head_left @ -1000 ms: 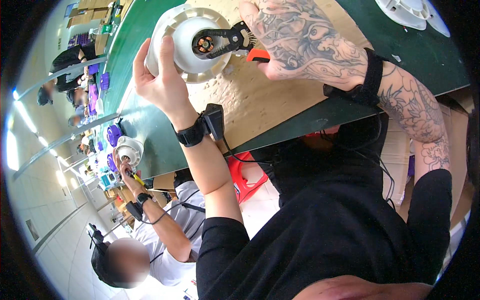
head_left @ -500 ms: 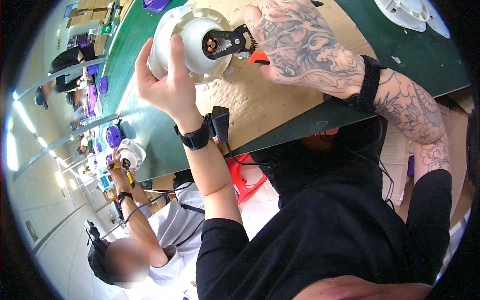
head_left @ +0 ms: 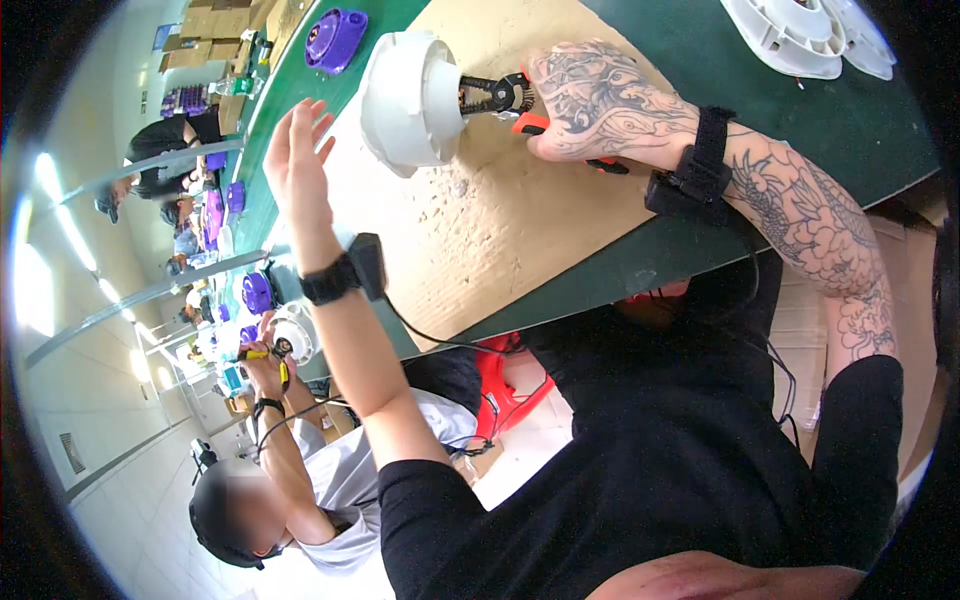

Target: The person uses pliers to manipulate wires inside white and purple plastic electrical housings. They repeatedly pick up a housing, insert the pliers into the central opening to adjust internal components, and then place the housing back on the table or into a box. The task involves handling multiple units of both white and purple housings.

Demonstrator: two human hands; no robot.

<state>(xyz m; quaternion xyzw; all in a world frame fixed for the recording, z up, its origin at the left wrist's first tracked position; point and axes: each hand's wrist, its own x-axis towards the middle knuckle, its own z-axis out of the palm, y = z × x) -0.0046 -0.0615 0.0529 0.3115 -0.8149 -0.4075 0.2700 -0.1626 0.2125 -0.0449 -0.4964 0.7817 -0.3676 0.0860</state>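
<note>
My right hand [head_left: 612, 105] is closed around the orange-and-black handles of a pair of wire-stripping pliers [head_left: 500, 95]. Their black toothed jaws reach into the round opening of a white plastic housing [head_left: 408, 105], which lies tilted on its side over a brown cardboard sheet [head_left: 480, 235]. How far the tips go in is hidden by the rim. To the left of the housing, my left hand [head_left: 300, 165] is raised with its fingers stretched out. It holds nothing and is apart from the housing.
A purple plastic part [head_left: 335, 40] lies at the far left of the green table [head_left: 700, 215]. White plastic parts [head_left: 800, 35] sit at the far right. To my left a co-worker [head_left: 330, 490] holds yellow-handled pliers at another white housing. A red stool [head_left: 505, 390] stands below the table edge.
My left hand has let go of the white housing and moved away to the left. The housing has turned, hiding most of its opening. My right hand still grips the pliers at the opening.
</note>
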